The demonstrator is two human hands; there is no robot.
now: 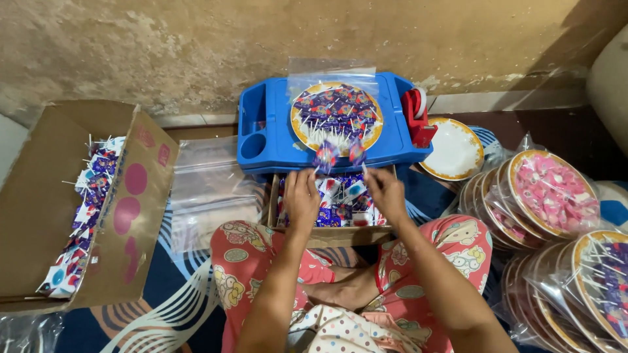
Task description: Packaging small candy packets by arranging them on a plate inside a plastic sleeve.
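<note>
My left hand (301, 196) pinches the stick of a blue-wrapped lollipop (325, 155) and lifts it above a small cardboard box (330, 234) of lollipops in my lap. My right hand (386, 193) likewise grips the stick of a second wrapped lollipop (357, 151). Both sweets hover at the near edge of a gold-rimmed plate (299, 132) heaped with lollipops, which sits partly in a clear plastic bag on a blue plastic tray (268, 144).
A large cardboard box (131, 216) with lollipops lies at left, clear plastic bags (209, 189) beside it. A red tape dispenser (417, 116) sits on the tray's right end. An empty plate (453, 151) and stacked bagged plates of sweets (553, 196) fill the right.
</note>
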